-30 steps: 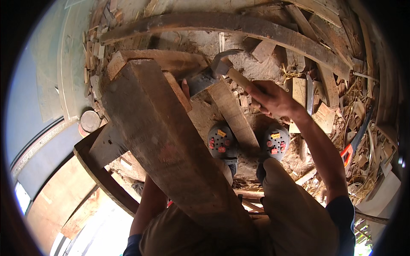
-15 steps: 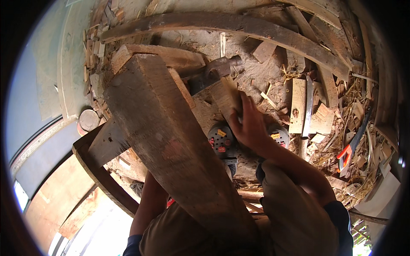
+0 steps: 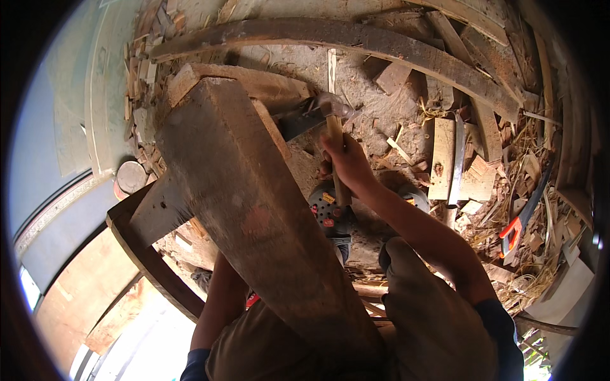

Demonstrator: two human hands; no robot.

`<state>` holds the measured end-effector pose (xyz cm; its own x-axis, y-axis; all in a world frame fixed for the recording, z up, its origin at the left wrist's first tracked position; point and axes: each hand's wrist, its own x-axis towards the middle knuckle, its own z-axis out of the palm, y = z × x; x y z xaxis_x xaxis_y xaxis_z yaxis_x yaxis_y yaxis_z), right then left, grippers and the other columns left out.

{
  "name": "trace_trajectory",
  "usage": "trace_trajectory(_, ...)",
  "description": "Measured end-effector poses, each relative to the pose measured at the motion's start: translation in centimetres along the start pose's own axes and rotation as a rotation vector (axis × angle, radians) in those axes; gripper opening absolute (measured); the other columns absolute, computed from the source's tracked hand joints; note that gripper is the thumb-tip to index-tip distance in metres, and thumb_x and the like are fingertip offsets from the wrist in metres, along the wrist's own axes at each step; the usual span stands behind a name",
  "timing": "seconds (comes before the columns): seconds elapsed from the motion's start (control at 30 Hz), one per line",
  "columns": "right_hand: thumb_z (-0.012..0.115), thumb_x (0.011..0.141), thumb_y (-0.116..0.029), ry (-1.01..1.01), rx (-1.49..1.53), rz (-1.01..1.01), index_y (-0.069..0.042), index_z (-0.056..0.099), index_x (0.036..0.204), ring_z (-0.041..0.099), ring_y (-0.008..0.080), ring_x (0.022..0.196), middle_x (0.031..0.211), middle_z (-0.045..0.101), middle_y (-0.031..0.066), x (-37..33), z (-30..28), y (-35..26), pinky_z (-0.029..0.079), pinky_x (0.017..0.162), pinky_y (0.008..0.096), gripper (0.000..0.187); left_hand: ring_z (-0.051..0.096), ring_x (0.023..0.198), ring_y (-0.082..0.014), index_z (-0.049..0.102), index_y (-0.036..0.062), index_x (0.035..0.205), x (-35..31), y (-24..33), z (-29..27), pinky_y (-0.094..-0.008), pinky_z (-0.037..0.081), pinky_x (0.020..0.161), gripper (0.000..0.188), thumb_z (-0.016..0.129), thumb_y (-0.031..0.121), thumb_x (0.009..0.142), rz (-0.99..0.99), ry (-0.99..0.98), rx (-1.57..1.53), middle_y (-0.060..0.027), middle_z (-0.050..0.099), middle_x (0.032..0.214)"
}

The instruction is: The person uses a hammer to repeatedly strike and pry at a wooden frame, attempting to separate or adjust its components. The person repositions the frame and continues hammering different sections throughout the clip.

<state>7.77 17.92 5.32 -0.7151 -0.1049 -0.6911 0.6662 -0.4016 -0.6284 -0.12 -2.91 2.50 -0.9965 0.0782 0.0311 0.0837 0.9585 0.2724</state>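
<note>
My right hand (image 3: 346, 159) is closed around the pale wooden handle of a chopping tool (image 3: 337, 130). The tool has a heavy rusty metal head with a flat dark blade (image 3: 302, 124) reaching left; whether it is an axe or an adze I cannot tell. Beside the blade stands a thick weathered wooden beam (image 3: 254, 190), slanting from the upper left down to between my legs. My left forearm (image 3: 222, 292) passes behind this beam, which hides the hand. A smaller timber (image 3: 254, 86) lies against the beam's far end.
A long curved timber (image 3: 337, 32) spans the far side. On the right are a board (image 3: 438, 159), a long metal blade (image 3: 457, 159) and an orange-handled handsaw (image 3: 513, 235) among shavings. A round tin (image 3: 131, 178) stands on the left. My shoes (image 3: 330, 206) are just below the tool.
The tool's handle has swung from a slant to nearly straight, and my right hand has moved up and left with it. The beam has barely moved.
</note>
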Motion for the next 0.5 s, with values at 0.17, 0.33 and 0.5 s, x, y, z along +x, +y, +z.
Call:
trace_trajectory(0.17, 0.059, 0.103, -0.038, 0.008, 0.075, 0.048, -0.006, 0.05, 0.104, 0.054, 0.0129, 0.054, 0.075, 0.056, 0.0047, -0.6, 0.4, -1.4, 0.046, 0.049, 0.0307, 0.034, 0.063, 0.08, -0.0471, 0.067, 0.0048, 0.087, 0.3, -0.1, 0.3, -0.0552, 0.048, 0.07, 0.034, 0.051, 0.031, 0.102, 0.035, 0.0, -0.039, -0.0226, 0.068, 0.085)
trace_trajectory(0.33, 0.054, 0.106, -0.031, 0.146, -0.243, -0.384, 0.0, 0.049, 0.11, 0.061, 0.0193, 0.059, 0.082, 0.06, 0.0118, 1.7, -0.6, 4.0, 0.052, 0.054, 0.035, 0.032, 0.063, 0.08, -0.0472, 0.066, 0.0033, 0.086, 0.7, -1.0, 0.9, -0.0549, 0.048, 0.071, 0.032, 0.052, 0.027, 0.101, 0.086, 0.003, -0.129, -0.0231, 0.067, 0.084)
trace_trajectory(0.5, 0.054, 0.105, -0.034, 0.148, 0.128, -0.082, -0.004, 0.042, 0.113, 0.069, 0.0231, 0.07, 0.095, 0.058, 0.0127, -0.6, -0.2, 0.3, 0.064, 0.066, 0.0425, 0.034, 0.062, 0.08, -0.0471, 0.066, 0.0025, 0.085, 1.0, -3.5, 1.3, -0.0546, 0.047, 0.071, 0.031, 0.052, 0.026, 0.101, 0.083, 0.075, -0.172, -0.0236, 0.067, 0.084)
